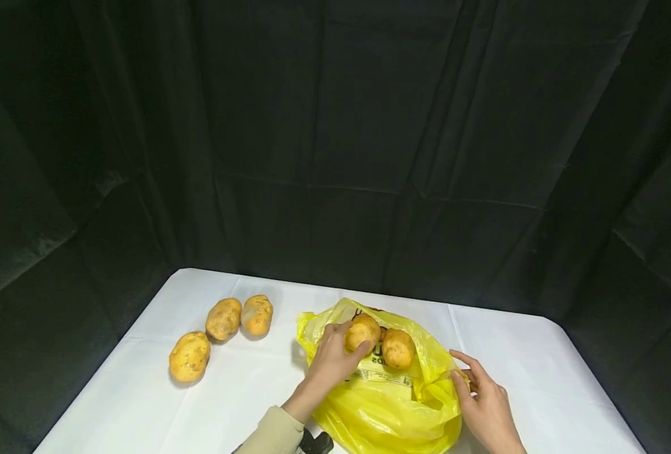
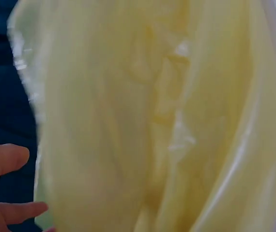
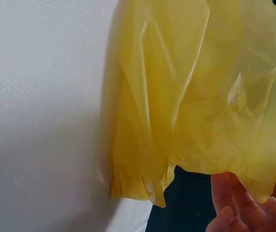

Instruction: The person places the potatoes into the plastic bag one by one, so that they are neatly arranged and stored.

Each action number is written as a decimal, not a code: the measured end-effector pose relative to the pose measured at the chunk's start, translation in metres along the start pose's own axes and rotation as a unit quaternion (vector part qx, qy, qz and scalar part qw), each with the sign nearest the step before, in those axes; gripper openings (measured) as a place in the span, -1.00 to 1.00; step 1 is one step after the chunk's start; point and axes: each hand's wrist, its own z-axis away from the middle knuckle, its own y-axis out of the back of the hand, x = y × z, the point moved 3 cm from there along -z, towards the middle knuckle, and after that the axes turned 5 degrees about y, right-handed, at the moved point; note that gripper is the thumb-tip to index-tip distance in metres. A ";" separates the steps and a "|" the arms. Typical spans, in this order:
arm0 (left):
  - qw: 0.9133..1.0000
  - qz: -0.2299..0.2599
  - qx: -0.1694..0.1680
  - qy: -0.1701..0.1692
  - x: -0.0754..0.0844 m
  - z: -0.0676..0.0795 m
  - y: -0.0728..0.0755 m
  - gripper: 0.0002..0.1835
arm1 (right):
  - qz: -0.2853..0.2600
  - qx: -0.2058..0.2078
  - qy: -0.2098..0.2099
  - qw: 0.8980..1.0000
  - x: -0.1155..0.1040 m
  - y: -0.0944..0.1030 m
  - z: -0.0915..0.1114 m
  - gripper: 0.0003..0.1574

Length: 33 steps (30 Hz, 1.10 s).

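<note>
- Black curtain point(image 1: 324, 126) hanging behind the work, beyond both hands and round to either side of them
- White table point(image 1: 245, 391) beneath both hands, its far edge meeting the curtain beyond the fingers
- Yellow plastic bag point(image 1: 381, 422) lying between the two hands, mouth spread wide; the printing inside reads backwards, so the wall seems to be seen from its inner face
- Left hand point(image 1: 335, 353), coming out of a pale sleeve point(image 1: 273, 432), angled forward and inward over the bag's near-left rim; thumb on the near side and fingers on the far side curl partly closed around one potato; the left wrist view shows mostly bag, with the potato hidden
- Right hand point(image 1: 485, 397), reaching in from the opposite side, wrist low and fingers pointing back toward the left hand; thumb and fingertips are nearly together, pinching the bag's rim, probably to hold the mouth wide for the other hand
- Held potato point(image 1: 362, 333) in the left hand's grasp, over the bag's open mouth; whether it rests on the plastic cannot be told
- Second potato point(image 1: 398, 349) just right of the held one, lying within the bag's mouth, between the hands
- Three loose potatoes point(image 1: 224, 320) on the table, well to the left of the left hand, grouped apart from the bag, perhaps within easy reach of that hand
</note>
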 end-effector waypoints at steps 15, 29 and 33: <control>0.996 0.067 -0.012 -0.050 -0.005 0.020 0.037 -0.77 | -0.009 -0.014 -0.025 1.000 0.008 -0.005 0.006 -0.50; 0.996 0.064 0.010 -0.056 -0.018 0.035 0.078 -0.66 | -0.006 -0.003 0.002 1.000 0.004 -0.004 0.001 -0.52; 0.997 0.047 0.025 -0.053 -0.027 0.040 0.088 -0.72 | -0.007 -0.003 0.006 1.000 0.002 -0.004 -0.001 -0.52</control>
